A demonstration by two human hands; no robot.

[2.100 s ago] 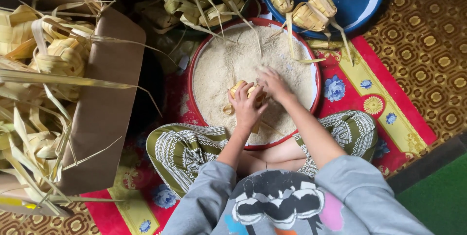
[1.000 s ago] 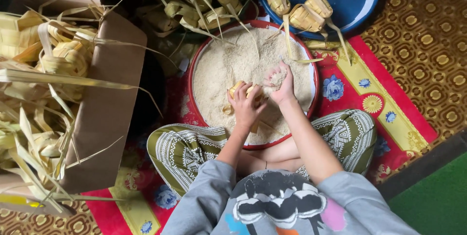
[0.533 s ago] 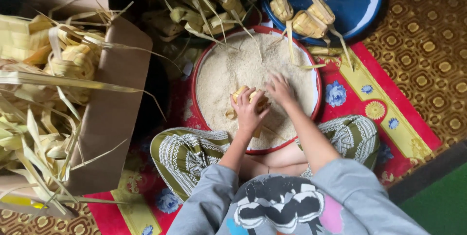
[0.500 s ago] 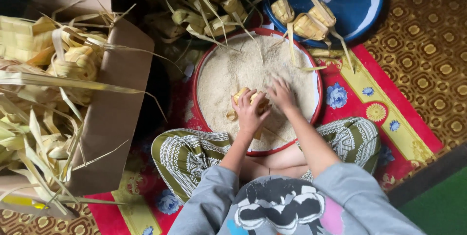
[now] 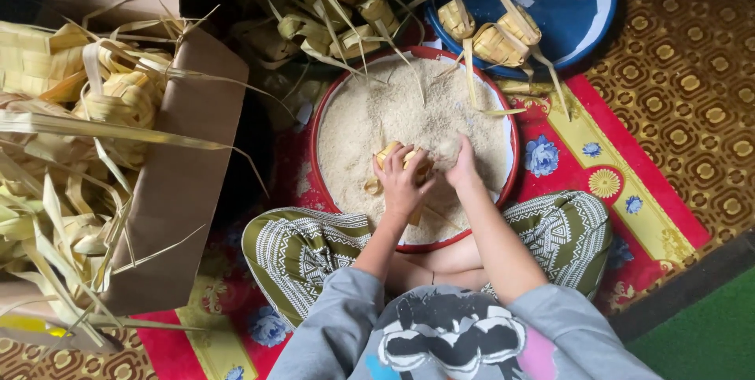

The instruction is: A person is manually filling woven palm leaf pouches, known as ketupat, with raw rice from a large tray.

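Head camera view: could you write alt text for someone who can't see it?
A seated person's left hand holds a woven palm-leaf pouch over a red basin of rice while the right hand digs in. More pouches lie on a blue tray.

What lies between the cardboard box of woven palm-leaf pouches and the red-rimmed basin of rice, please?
In the head view, between the cardboard box and the red-rimmed basin lies a dark shadowed gap, then a strip of red floral mat sprinkled with spilled rice grains.
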